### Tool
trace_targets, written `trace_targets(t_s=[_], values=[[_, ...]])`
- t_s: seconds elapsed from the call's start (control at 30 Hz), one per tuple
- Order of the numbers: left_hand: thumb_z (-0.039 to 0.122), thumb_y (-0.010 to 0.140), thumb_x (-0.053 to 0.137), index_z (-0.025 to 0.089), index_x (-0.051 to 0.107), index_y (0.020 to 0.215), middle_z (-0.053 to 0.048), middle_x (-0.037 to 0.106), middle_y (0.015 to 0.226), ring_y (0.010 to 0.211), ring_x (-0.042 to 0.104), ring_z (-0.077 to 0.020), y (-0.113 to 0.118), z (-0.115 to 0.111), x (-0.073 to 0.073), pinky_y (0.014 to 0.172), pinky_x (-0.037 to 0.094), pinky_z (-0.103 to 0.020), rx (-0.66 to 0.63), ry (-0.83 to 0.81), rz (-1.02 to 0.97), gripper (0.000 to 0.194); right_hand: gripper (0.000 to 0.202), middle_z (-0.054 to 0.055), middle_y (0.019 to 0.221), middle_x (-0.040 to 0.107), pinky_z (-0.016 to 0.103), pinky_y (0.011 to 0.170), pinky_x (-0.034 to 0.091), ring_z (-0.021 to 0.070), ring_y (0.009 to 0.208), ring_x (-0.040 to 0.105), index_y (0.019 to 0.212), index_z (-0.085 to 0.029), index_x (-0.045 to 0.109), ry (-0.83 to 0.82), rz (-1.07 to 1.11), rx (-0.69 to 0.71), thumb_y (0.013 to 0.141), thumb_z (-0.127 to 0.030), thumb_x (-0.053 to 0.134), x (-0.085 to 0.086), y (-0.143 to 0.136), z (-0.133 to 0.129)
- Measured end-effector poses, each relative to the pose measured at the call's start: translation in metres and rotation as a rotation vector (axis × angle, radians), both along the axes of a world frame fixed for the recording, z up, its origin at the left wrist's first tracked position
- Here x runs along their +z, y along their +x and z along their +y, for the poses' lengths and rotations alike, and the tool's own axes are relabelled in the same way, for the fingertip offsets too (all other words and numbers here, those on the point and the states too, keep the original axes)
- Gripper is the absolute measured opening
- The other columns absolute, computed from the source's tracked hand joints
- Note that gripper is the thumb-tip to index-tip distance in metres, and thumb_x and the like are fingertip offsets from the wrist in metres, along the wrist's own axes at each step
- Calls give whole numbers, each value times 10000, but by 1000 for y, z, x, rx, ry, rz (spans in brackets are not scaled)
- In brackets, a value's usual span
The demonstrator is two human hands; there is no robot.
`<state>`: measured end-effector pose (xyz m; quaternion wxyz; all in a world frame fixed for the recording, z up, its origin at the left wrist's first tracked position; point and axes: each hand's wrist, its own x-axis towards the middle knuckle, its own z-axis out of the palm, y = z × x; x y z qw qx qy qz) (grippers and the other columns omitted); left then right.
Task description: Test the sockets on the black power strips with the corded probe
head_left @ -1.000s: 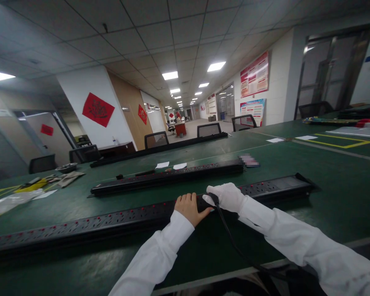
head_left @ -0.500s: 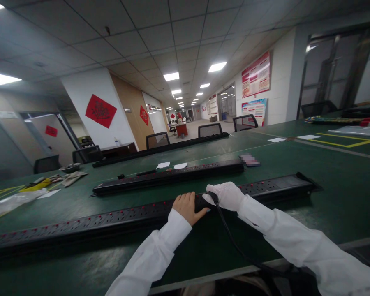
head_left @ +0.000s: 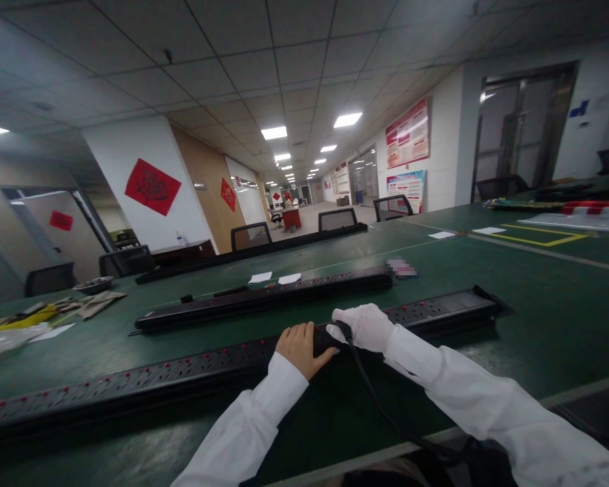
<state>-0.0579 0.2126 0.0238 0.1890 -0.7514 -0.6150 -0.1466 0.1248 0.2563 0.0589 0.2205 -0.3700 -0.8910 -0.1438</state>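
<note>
A long black power strip (head_left: 197, 370), with rows of sockets and red switches, lies across the green table. My bare left hand (head_left: 301, 348) is wrapped over its middle, fingers on the far side and thumb on the near side. Just to the right, my right hand (head_left: 368, 327), in a white glove, grips a black plug (head_left: 343, 330) against the top of the strip. Whether the pins sit fully in a socket is hidden. From the plug a black cable (head_left: 369, 387) runs down toward the table's near edge.
Behind lies a second, shorter power strip (head_left: 264, 297), with white paper slips (head_left: 289, 279) past it. A long black bar (head_left: 254, 251) lies farther back. At the left are a bowl (head_left: 94, 285), a cloth (head_left: 100, 304) and a plastic bag (head_left: 10, 341). Chairs stand beyond the table.
The view has turned slightly to the right, so everything appears shifted left. Both hands keep their holds on the strip and the plug.
</note>
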Motion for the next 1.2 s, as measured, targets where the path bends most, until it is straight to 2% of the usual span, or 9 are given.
trace_targets(t_s=[0.43, 0.7, 0.93, 1.13, 1.2], values=[[685, 711, 376, 148, 486, 1181, -119, 576, 1062, 967, 524, -285, -1, -2, 5, 841, 384, -407, 28, -54, 4, 722, 385, 10, 650, 630, 222, 520, 217, 109, 568, 535, 807, -216, 567, 22, 1, 9, 856, -486, 297, 1, 0, 1], [681, 706, 384, 150, 432, 1245, -124, 552, 1105, 1000, 502, -298, 2, -7, 7, 878, 354, -439, 42, -9, 52, 758, 381, 8, 575, 601, 225, 505, 218, 99, 524, 507, 724, -204, 588, 70, -52, 189, 842, -439, 312, 13, 2, 10], [675, 720, 379, 156, 451, 1229, -127, 546, 1122, 1030, 487, -302, 1, -8, 7, 901, 336, -457, 1, 71, 50, 730, 323, -3, 538, 589, 203, 523, 264, 90, 525, 512, 667, -207, 590, 47, -51, 285, 817, -380, 362, 17, 33, 34], [628, 746, 405, 136, 495, 1169, -138, 576, 1040, 981, 520, -295, -6, 0, -9, 844, 391, -446, -41, 125, -4, 655, 268, -16, 492, 556, 192, 504, 268, 72, 463, 474, 613, -195, 567, 9, 26, 252, 782, -327, 406, 10, 53, 43], [590, 768, 414, 143, 505, 1152, -135, 578, 1039, 994, 518, -287, -5, -1, -6, 857, 390, -450, -85, 145, -77, 597, 257, -17, 498, 556, 191, 504, 269, 74, 468, 474, 616, -197, 566, 11, 57, 247, 778, -323, 411, 8, 52, 43]])
